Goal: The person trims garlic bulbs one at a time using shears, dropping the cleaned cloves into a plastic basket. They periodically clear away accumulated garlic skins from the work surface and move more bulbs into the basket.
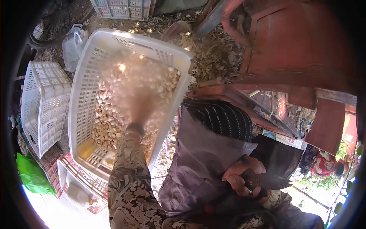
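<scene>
My left hand (pixel 143 105) is over the garlic cloves (pixel 108 131) inside a white slatted plastic basket (pixel 82 103). Motion smears its fingers, so whether they hold anything cannot be made out. The cloves are pale and pinkish, heaped across the basket's bottom, with a blurred patch around the hand. On the right, near my lap, my right hand (pixel 246 177) is closed, its fingers curled round a knife-like tool with a dark pointed blade (pixel 273 181). The tool's handle is mostly hidden by the fingers. A grey cloth (pixel 198 164) covers my lap beside that hand.
Another white crate (pixel 47 103) lies to the left, near a clear plastic bag (pixel 74 45). A red-and-white crate (pixel 82 177) and a green bag (pixel 34 173) are below it. Red metal machinery (pixel 301 45) rises at the right, with dry husks (pixel 213 61) on the ground.
</scene>
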Demonstrator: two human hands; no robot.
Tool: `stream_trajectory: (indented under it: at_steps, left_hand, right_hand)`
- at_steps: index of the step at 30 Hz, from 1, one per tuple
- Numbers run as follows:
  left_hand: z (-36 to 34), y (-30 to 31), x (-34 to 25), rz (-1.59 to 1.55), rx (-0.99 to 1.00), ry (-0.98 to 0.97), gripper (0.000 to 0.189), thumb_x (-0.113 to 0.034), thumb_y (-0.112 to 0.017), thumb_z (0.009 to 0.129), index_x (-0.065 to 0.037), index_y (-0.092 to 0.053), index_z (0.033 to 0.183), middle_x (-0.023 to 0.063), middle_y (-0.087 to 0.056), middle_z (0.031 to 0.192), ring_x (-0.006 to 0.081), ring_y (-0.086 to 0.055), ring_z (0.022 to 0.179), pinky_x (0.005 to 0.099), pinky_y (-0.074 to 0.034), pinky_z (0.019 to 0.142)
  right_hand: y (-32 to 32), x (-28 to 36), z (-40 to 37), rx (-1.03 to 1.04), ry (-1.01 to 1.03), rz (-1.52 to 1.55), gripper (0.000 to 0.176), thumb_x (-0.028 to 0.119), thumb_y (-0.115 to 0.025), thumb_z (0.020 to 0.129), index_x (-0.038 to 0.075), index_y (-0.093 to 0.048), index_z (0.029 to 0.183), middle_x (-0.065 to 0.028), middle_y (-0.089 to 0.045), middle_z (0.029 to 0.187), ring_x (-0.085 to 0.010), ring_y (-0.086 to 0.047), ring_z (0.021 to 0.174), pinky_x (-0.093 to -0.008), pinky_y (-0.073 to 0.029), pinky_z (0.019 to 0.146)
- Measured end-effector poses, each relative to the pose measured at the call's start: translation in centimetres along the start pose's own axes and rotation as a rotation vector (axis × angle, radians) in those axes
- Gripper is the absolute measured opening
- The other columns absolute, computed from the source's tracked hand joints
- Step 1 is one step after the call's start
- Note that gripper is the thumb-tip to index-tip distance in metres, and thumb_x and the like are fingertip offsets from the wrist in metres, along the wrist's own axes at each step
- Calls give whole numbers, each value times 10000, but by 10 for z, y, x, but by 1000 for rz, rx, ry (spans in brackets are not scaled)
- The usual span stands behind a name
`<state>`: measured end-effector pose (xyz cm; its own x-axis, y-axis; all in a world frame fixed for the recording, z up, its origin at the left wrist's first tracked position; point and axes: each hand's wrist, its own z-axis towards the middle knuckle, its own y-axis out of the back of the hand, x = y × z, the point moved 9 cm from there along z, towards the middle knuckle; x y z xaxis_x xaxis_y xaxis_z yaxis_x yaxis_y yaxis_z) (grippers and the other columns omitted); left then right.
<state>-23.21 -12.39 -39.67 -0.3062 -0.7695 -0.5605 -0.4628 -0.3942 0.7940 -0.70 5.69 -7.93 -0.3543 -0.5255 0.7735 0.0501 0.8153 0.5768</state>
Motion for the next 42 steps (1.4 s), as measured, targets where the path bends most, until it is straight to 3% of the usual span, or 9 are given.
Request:
stream_trajectory:
  at_steps: [6,9,13,14,17,21,30,36,42]
  left_hand:
    - [-114,-7,32,435,318,76,639,-74,-563,825,-312,-406,1398,102,-166,1559,386,-185,1417,653,-199,1071]
    - [-142,29,83,308,-92,50,484,-3,-556,816,-222,-573,1246,131,-475,1234,344,-500,1114,435,-438,910]
    - [-158,55,180,259,-15,348,192,-176,-588,839,-70,-643,989,162,-633,832,358,-618,785,450,-482,675]
    - [-156,70,171,337,11,327,268,-175,-600,820,-73,-637,1065,187,-621,998,368,-604,881,483,-467,720]
    - [-154,128,70,453,-128,194,486,-60,-627,772,-81,-557,1252,279,-374,1381,414,-387,1269,495,-342,1029]
    - [-149,210,-156,-365,-360,-52,192,-44,-532,890,23,-600,1057,108,-588,1053,197,-569,941,309,-475,833]
    - [-76,152,-556,-321,73,-700,173,-57,-504,934,14,-627,1033,72,-623,935,141,-603,796,273,-475,774]
    - [1,33,-646,299,2,-1068,234,-90,-500,874,-31,-622,1065,141,-630,1044,329,-593,963,391,-465,832]
    - [23,21,-645,142,181,-664,241,-114,-549,855,-64,-632,1076,132,-624,1060,291,-604,961,369,-474,801]
  right_hand:
    - [13,24,8,-151,200,86,142,105,-761,669,104,-634,733,-48,-587,642,-217,-575,525,-292,-422,481]
    - [20,9,-1,-210,95,403,124,65,-743,746,74,-621,729,-38,-586,631,-142,-580,554,-271,-420,484]
    - [33,-9,-18,-136,-50,825,98,75,-667,872,29,-590,911,7,-579,730,-55,-553,627,-235,-439,538]
    - [33,-18,-24,-120,23,976,157,111,-662,888,25,-568,979,-5,-569,785,-56,-551,659,-227,-448,576]
    - [73,-18,-43,-141,144,998,207,159,-667,896,17,-558,1003,-27,-574,843,-56,-539,761,-245,-463,641]
    - [155,-22,-70,-269,202,885,296,274,-612,937,-9,-547,999,-22,-564,857,-55,-536,790,-245,-470,674]
    - [328,-120,-98,-861,152,791,405,366,-455,959,12,-593,820,-33,-566,668,-100,-548,600,-239,-413,548]
    - [310,-170,-107,-706,223,936,315,310,-561,920,19,-595,804,-18,-574,687,-84,-550,604,-232,-421,529]
    - [291,-189,-111,-673,91,863,372,311,-669,872,-8,-518,757,-66,-502,623,-145,-452,571,-319,-382,523]
